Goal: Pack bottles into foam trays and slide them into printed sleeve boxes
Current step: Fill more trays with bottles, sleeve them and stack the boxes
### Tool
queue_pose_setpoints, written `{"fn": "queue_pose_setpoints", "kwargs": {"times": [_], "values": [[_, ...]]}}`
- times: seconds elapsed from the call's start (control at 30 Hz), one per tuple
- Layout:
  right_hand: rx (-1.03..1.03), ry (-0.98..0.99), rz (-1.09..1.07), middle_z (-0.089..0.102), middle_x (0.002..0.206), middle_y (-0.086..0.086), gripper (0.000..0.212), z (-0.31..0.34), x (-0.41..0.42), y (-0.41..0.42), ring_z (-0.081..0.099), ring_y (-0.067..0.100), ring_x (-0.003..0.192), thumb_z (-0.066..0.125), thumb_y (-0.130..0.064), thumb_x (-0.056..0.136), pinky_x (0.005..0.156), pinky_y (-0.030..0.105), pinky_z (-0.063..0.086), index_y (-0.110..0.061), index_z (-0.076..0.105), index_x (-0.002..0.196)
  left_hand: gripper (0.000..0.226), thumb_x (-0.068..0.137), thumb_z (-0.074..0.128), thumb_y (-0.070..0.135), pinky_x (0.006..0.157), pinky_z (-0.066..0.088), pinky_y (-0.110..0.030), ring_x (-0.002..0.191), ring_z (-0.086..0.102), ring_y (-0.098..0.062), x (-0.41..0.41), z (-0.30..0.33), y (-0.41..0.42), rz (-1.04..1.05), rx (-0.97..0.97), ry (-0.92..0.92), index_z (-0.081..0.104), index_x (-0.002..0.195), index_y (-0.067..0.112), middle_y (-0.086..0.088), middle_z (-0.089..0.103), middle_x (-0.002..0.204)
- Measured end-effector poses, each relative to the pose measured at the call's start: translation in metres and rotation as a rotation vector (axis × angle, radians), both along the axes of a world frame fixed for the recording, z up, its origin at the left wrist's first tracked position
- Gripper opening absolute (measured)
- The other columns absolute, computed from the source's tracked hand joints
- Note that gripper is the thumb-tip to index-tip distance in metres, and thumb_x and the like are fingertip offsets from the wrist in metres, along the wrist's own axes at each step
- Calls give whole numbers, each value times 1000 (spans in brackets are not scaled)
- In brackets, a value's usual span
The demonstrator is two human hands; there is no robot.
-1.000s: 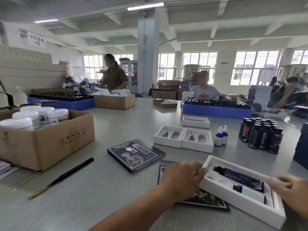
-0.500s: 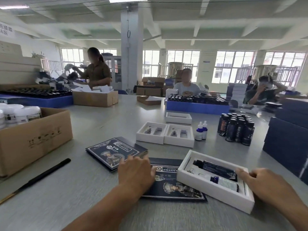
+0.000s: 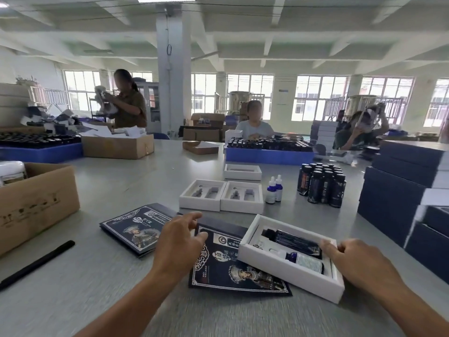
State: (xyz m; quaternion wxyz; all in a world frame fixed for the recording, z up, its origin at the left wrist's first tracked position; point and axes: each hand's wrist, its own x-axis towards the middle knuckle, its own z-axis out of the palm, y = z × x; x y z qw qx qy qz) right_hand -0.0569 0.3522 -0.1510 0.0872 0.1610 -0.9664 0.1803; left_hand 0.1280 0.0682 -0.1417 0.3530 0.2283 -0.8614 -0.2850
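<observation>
Grey and wide, the counter (image 3: pixel 102 276) ran off toward other workers and blue crates of dark bottles. Nearest me, the white foam tray (image 3: pixel 289 271) lay at an angle with its left end resting on the flat printed sleeve (image 3: pixel 228 271). It already carried the tall dark bottle (image 3: pixel 291 239) and the small dropper bottle (image 3: pixel 303 260), both lying in their slots.

My left hand (image 3: pixel 178 242) hovered over the sleeve's far left corner, fingers loosely spread and pinching nothing that I could see. My right hand (image 3: pixel 357 261) rested on the tray's right end with the fingers curled over its rim.

I judged the sleeve to be the weak point. It looked collapsed flat, and if I failed to open its mouth squarely the tray's corner could catch the card edge and crease or tear it. Pushing from one end alone, at that angle, could also jam the tray sideways. A tilt during the lift might roll the bottles out of their slots. A second sleeve (image 3: pixel 136 229) lay just to the left, close enough to be dragged along.
</observation>
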Motion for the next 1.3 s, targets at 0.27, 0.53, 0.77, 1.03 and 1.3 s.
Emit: {"fn": "queue_pose_setpoints", "kwargs": {"times": [0.27, 0.53, 0.77, 1.03, 1.3], "values": [[-81, -58, -25, 65, 78, -9, 56, -3, 5, -2, 60, 9, 72, 38, -73, 90, 61, 29, 45, -24, 61, 79, 48, 84, 70, 2, 57, 58, -25, 69, 72, -17, 3, -7, -9, -112, 456, -12, 56, 128, 8, -11, 69, 96], [-142, -64, -34, 62, 85, -9, 52, 8, 10, -3, 58, 11, 78, 38, -72, 89, 67, 31, 45, -27, 63, 87, 53, 81, 75, 13, 66, 53, -25, 71, 63, -4, -3, 4, 0, -51, 202, -80, 55, 128, 27, 6, 68, 88], [-87, -83, -38, 65, 81, -8, 50, 11, 8, 0, 62, 10, 75, 41, -69, 91, 65, 29, 48, -24, 62, 84, 52, 71, 71, -19, 43, 49, -17, 54, 69, -16, -8, 6, 5, -214, 631, -48, 61, 105, 19, -4, 71, 61], [-101, -267, 28, 64, 63, -7, 33, 24, 4, 9, 56, 9, 59, 60, -37, 91, 51, 25, 35, -17, 64, 65, 30, 81, 72, -1, 68, 55, -32, 76, 73, -18, -5, -2, -7, -236, 687, -177, 70, 101, 22, -9, 75, 87], [-155, -213, -89, 52, 63, 3, 32, 27, -6, 28, 45, 16, 55, 54, -22, 93, 50, 29, 29, -12, 53, 63, 27, 98, 50, 4, 45, 50, -18, 54, 62, -4, -7, -9, -10, -136, 375, 61, 61, 111, 24, 2, 66, 89]]}}
